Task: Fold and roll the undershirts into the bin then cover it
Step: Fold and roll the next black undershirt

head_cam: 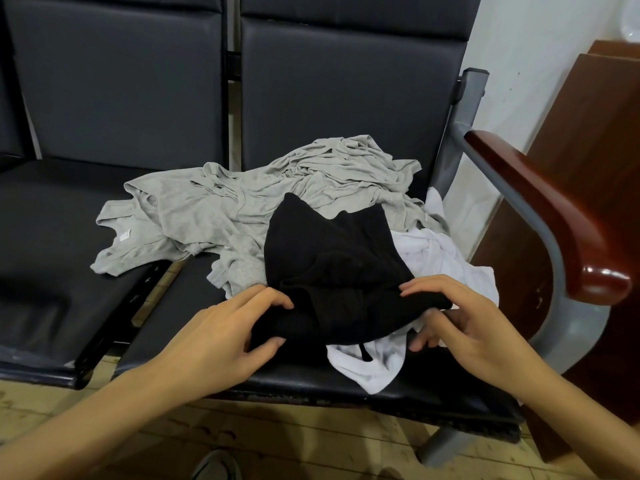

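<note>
Both your hands hold the black undershirt on the seat.

Head view: your left hand (221, 337) and right hand (464, 327) pinch the black undershirt (329, 258) at its near edge. Beyond the grip lies one grey undershirt (242, 199) with a small white label (124, 234), its writing unreadable; under your right hand, one white undershirt (440, 258). All sit on the black seat (194, 306).

Bare left seat (52, 216) lies open; the right seat's wooden armrest (554, 216) blocks that side — grey undershirts (242, 199) crowd the back
</note>
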`<state>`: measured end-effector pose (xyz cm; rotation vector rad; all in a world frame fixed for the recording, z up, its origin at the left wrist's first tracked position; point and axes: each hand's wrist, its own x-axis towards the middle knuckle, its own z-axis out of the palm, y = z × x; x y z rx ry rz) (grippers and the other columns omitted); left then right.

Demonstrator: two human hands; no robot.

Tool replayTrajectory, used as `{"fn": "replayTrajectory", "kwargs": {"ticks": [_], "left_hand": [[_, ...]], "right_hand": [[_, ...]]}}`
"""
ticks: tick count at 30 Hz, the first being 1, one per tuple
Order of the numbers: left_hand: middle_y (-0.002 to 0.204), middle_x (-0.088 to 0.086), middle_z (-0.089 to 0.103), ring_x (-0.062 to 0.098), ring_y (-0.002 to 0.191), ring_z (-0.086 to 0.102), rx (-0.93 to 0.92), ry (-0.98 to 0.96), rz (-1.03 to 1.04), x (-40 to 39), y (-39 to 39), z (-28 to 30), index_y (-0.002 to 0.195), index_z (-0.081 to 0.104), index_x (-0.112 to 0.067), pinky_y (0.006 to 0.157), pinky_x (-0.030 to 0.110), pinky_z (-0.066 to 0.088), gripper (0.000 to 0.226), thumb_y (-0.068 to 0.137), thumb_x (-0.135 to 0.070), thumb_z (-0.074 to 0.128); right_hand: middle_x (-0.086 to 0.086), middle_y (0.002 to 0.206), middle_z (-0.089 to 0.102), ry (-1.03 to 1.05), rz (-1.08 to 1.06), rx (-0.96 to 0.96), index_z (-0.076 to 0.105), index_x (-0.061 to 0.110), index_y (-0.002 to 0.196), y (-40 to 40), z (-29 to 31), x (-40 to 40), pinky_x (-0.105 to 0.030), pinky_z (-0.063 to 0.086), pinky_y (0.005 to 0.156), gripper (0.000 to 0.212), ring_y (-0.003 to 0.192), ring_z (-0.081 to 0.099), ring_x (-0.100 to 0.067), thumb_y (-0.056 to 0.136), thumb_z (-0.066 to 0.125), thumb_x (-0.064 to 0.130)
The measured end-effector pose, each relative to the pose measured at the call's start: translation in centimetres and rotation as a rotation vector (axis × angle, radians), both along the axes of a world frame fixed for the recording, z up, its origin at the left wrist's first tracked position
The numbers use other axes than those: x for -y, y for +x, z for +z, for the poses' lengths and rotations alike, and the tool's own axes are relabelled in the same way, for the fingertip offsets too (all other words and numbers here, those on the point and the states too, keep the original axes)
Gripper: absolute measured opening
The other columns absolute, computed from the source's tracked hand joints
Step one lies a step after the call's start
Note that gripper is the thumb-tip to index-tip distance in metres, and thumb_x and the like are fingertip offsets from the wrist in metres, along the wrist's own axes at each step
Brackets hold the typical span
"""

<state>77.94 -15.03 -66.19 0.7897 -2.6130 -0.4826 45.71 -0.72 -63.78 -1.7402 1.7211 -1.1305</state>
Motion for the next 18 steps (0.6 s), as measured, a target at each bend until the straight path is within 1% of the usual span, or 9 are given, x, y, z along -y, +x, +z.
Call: {"fn": "replayTrajectory", "kwargs": {"ticks": [2, 4, 5, 7, 10, 12, 14, 16, 18], "left_hand": [[0.116, -0.028, 0.055, 0.01, 0.075, 0.063, -0.083, 0.043, -0.011, 0.2, 0.0, 0.4, 0.122, 0.051, -0.049, 0.064, 0.03, 0.052, 0.029, 0.094, -0.054, 0.057], [0.107, -0.021, 0.063, 0.012, 0.08, 0.066, -0.172, 0.107, -0.006, 0.3, -0.2, 1.2, 0.115, 0.061, -0.043, 0.064, 0.027, 0.052, 0.02, 0.096, -0.047, 0.062], [0.101, -0.019, 0.066, 0.01, 0.075, 0.066, -0.212, 0.142, 0.013, 0.4, -0.2, 1.7, 0.111, 0.064, -0.041, 0.061, 0.023, 0.051, 0.016, 0.096, -0.041, 0.067], [0.084, -0.018, 0.07, 0.008, 0.053, 0.062, -0.292, 0.232, 0.068, 0.7, -0.5, 2.7, 0.107, 0.066, -0.038, 0.052, 0.019, 0.048, 0.016, 0.095, -0.03, 0.071], [0.089, -0.017, 0.074, 0.014, 0.041, 0.057, -0.386, 0.393, 0.147, 1.7, -0.8, 4.9, 0.112, 0.062, -0.036, 0.051, 0.021, 0.049, 0.021, 0.095, -0.027, 0.071], [0.071, -0.007, 0.07, 0.014, 0.043, 0.054, -0.379, 0.46, 0.171, 2.5, -0.9, 6.1, 0.118, 0.058, -0.037, 0.054, 0.018, 0.046, 0.026, 0.095, -0.033, 0.07], [0.054, -0.001, 0.058, 0.014, 0.043, 0.05, -0.368, 0.536, 0.183, 3.0, -1.1, 6.5, 0.12, 0.052, -0.036, 0.051, 0.019, 0.042, 0.029, 0.096, -0.034, 0.069], [0.048, 0.001, 0.052, 0.016, 0.043, 0.044, -0.382, 0.611, 0.211, 3.2, -1.2, 6.4, 0.12, 0.046, -0.033, 0.046, 0.022, 0.039, 0.032, 0.097, -0.033, 0.068], [0.047, 0.005, 0.047, 0.018, 0.044, 0.039, -0.402, 0.677, 0.246, 3.4, -1.4, 6.4, 0.12, 0.04, -0.03, 0.045, 0.024, 0.036, 0.033, 0.099, -0.033, 0.065]], "right_hand": [[0.001, 0.112, 0.071, 0.025, -0.034, 0.073, 0.064, 0.024, 0.122, 0.4, 0.5, 0.3, -0.036, 0.062, 0.07, 0.026, 0.076, 0.078, -0.025, 0.103, 0.051, 0.013], [-0.004, 0.105, 0.073, 0.037, -0.056, 0.122, 0.064, 0.019, 0.119, 0.6, 1.1, 0.7, -0.037, 0.062, 0.067, 0.022, 0.075, 0.078, -0.027, 0.103, 0.048, 0.018], [-0.004, 0.102, 0.073, 0.042, -0.069, 0.155, 0.064, 0.017, 0.116, 0.6, 1.5, 0.9, -0.037, 0.062, 0.066, 0.02, 0.073, 0.077, -0.029, 0.104, 0.048, 0.017], [-0.006, 0.1, 0.074, 0.051, -0.108, 0.241, 0.063, 0.014, 0.112, 0.7, 2.6, 1.4, -0.035, 0.061, 0.062, 0.017, 0.071, 0.077, -0.033, 0.105, 0.048, 0.016], [-0.008, 0.098, 0.076, 0.085, -0.17, 0.365, 0.062, 0.014, 0.115, 1.0, 4.5, 2.5, -0.031, 0.06, 0.056, 0.017, 0.069, 0.076, -0.036, 0.104, 0.051, 0.022], [-0.008, 0.097, 0.077, 0.137, -0.215, 0.425, 0.059, 0.018, 0.119, 1.2, 5.4, 3.3, -0.028, 0.059, 0.053, 0.019, 0.067, 0.076, -0.035, 0.104, 0.053, 0.027], [-0.011, 0.098, 0.076, 0.177, -0.255, 0.427, 0.055, 0.023, 0.121, 1.2, 5.9, 4.1, -0.026, 0.056, 0.049, 0.021, 0.063, 0.075, -0.032, 0.103, 0.055, 0.032], [-0.015, 0.1, 0.074, 0.2, -0.272, 0.468, 0.052, 0.023, 0.126, 1.2, 6.2, 4.6, -0.026, 0.057, 0.05, 0.028, 0.064, 0.075, -0.031, 0.101, 0.058, 0.034], [-0.019, 0.101, 0.076, 0.222, -0.238, 0.573, 0.052, 0.02, 0.129, 1.0, 6.5, 4.8, -0.029, 0.063, 0.06, 0.035, 0.075, 0.078, -0.032, 0.097, 0.061, 0.033]]}}
